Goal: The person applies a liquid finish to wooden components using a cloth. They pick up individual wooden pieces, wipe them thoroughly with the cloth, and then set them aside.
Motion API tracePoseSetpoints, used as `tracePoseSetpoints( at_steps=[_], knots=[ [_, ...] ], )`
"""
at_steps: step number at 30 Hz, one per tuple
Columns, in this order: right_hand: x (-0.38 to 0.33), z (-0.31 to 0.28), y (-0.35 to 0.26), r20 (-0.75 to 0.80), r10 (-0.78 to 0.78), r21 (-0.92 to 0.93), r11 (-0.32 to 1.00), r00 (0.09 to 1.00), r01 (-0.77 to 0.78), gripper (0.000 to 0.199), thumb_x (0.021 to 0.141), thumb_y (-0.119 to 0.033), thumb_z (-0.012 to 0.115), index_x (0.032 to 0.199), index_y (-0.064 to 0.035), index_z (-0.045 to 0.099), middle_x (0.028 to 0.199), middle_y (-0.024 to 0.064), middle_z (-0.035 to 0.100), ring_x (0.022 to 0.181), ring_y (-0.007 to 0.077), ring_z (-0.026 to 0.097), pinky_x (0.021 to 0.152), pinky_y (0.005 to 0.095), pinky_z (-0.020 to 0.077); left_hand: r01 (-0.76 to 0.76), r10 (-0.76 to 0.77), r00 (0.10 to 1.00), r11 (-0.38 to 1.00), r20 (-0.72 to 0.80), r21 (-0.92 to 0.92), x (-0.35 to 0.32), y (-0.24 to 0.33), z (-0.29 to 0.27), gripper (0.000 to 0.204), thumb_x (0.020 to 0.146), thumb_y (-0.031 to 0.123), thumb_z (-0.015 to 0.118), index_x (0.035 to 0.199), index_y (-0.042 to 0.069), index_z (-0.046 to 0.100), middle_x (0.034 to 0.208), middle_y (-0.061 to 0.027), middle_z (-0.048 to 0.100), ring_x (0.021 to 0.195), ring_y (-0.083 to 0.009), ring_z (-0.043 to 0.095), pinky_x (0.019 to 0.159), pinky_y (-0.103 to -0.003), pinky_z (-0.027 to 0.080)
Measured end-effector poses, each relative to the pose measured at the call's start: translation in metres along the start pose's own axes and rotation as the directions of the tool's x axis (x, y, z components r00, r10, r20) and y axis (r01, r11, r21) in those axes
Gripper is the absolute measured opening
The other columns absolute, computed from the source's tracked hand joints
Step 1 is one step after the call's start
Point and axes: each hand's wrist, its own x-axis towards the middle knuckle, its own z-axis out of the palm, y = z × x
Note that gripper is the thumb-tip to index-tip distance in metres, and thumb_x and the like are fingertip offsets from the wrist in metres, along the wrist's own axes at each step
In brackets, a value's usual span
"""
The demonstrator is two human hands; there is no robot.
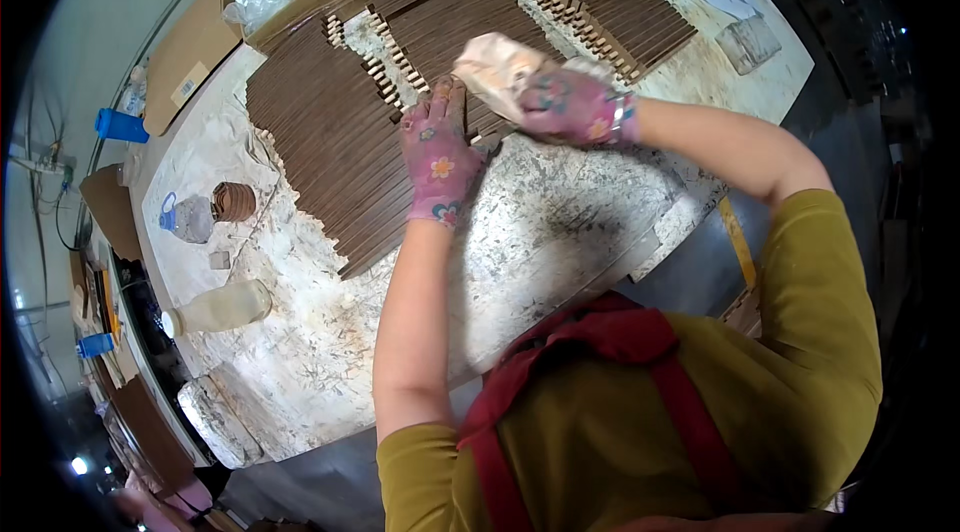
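"While the left hand point(437, 157) lies flat on the dark wooden strips point(320, 122), fingers extended, what has the right got?"

"Curled fingers: the right hand point(580, 107) grips a crumpled pale cloth point(492, 70) at the strips' near side."

"Where do the strips lie?"

"Side by side on the worktop point(560, 232), reaching toward its far edge, light ends showing in the gaps."

"How far along?"

"Laid out in banks, I'd judge; how much the cloth has covered, and what's left, I can't tell."

"Any writing?"

"One label point(186, 90) on cardboard point(195, 47) by the far left corner, too small to read."
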Motion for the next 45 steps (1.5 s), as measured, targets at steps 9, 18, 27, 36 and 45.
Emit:
tracePoseSetpoints(
  at_steps=[9, 18, 27, 36, 45],
  knots=[
    [0.025, -0.025, -0.039, -0.122, 0.040, 0.052, 0.998, 0.992, -0.034, 0.022, 0.082, -0.015, 0.059, 0.102, -0.0157, 0.066, 0.102, 0.0080, 0.066, 0.093, 0.0271, 0.066, 0.078, 0.0402, 0.0543, -0.046, 0.047, 0.999, 0.997, -0.021, 0.059, 0.003, 0.004, 0.018, 0.083, 0.070, 0.046, 0.080, 0.139, 0.010, 0.053, 0.149, -0.0089, 0.048, 0.127, -0.0294, 0.052, 0.107, -0.042, 0.038],
    [-0.110, -0.037, 0.000, -0.018, 0.749, 0.777, 0.427, 0.662, -0.462, 0.031, 0.088, -0.020, 0.068, 0.114, -0.0023, 0.066, 0.106, 0.0114, 0.062, 0.101, 0.0241, 0.061, 0.092, 0.0351, 0.0488, -0.037, 0.033, 0.999, 0.995, 0.042, 0.097, -0.002, 0.012, -0.010, 0.085, 0.079, 0.048, 0.075, 0.147, 0.010, 0.042, 0.150, -0.0133, 0.044, 0.141, -0.0354, 0.037, 0.112, -0.046, 0.033],
    [-0.186, 0.041, -0.085, 0.059, 0.901, 0.864, 0.169, 0.429, -0.473, 0.040, 0.090, -0.025, 0.069, 0.119, 0.0025, 0.061, 0.113, 0.0160, 0.064, 0.107, 0.0283, 0.061, 0.095, 0.0341, 0.0460, 0.166, -0.284, 0.797, 0.951, -0.533, -0.259, -0.151, -0.066, -0.060, 0.067, 0.084, 0.020, 0.076, 0.140, -0.004, 0.047, 0.147, -0.0217, 0.045, 0.139, -0.0339, 0.041, 0.117, -0.041, 0.029],
    [-0.165, 0.009, -0.064, 0.198, 0.743, 0.567, 0.445, 0.639, -0.693, 0.031, 0.087, -0.024, 0.065, 0.112, -0.0065, 0.063, 0.107, 0.0167, 0.064, 0.103, 0.0365, 0.061, 0.089, 0.0419, 0.0485, 0.336, -0.689, 0.722, 0.430, -0.064, -0.838, -0.227, -0.105, 0.005, 0.080, 0.092, 0.008, 0.068, 0.157, 0.006, 0.021, 0.159, -0.0146, 0.028, 0.142, -0.0250, 0.033, 0.115, -0.036, 0.030],
    [-0.115, -0.024, -0.081, 0.194, 0.797, 0.591, 0.371, 0.572, -0.716, 0.044, 0.086, -0.033, 0.069, 0.117, -0.0020, 0.064, 0.111, 0.0210, 0.067, 0.105, 0.0349, 0.063, 0.089, 0.0404, 0.0497, 0.268, -0.526, 0.847, 0.546, -0.076, -0.794, -0.197, -0.129, 0.012, 0.077, 0.076, 0.020, 0.085, 0.140, 0.000, 0.048, 0.120, -0.0136, 0.062, 0.106, -0.0231, 0.061, 0.094, -0.032, 0.049]
  ],
)
